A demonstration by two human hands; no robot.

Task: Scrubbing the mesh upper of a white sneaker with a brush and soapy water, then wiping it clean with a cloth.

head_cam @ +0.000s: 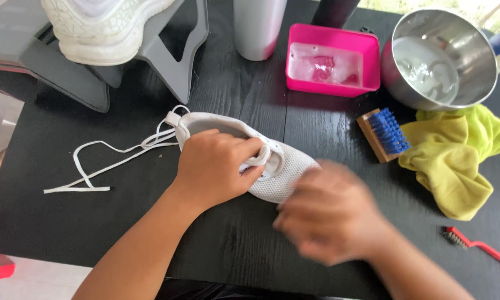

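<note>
A white mesh sneaker [286, 172] lies on its side in the middle of the black table [122, 222]. My left hand [214, 166] grips it over the tongue and opening. A loose white lace [102, 161] trails off to the left from the shoe's heel end. My right hand [330, 214] is blurred with motion just in front of the toe; whether it holds anything is not visible.
A second white sneaker [102, 28] rests on a grey stand [166, 61] at the back left. Behind are a cylinder bottle [258, 28], a pink tub of soapy water [333, 61], a steel bowl [441, 58], a blue-bristled brush [384, 133], a yellow-green cloth [455, 158] and a red wire brush [477, 247].
</note>
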